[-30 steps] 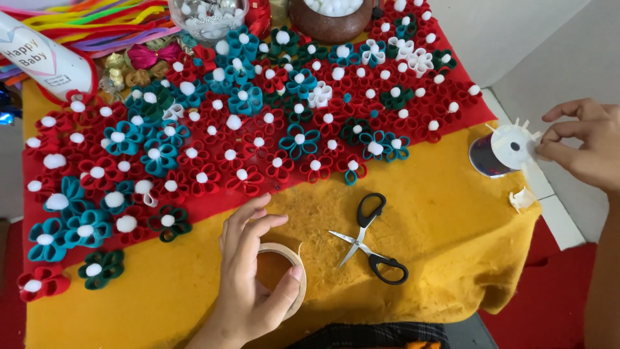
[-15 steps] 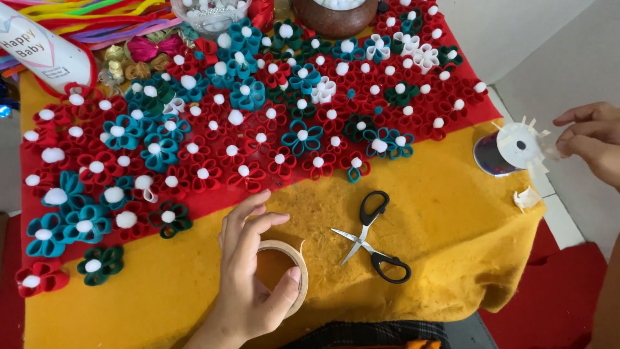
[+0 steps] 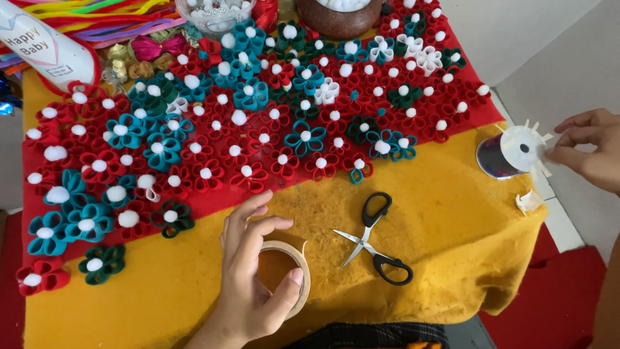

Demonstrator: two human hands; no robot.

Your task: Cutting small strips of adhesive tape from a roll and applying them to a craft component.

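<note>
We see the tape roll [image 3: 287, 274] on the yellow worktop [image 3: 452, 220] clasped between the thumb and fingers of the left hand [image 3: 248, 284], scissors [image 3: 374, 239] just beside those fingers, while the right hand [image 3: 591, 152] pinches a white paper disc [image 3: 522, 148] at its fingertips.

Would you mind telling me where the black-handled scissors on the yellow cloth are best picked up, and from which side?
Take the scissors by the two black handle loops, coming from above. They lie flat and open on the yellow cloth, blades pointing toward the left hand; the loops are the widest, blunt part, and nothing lies around them.
</note>
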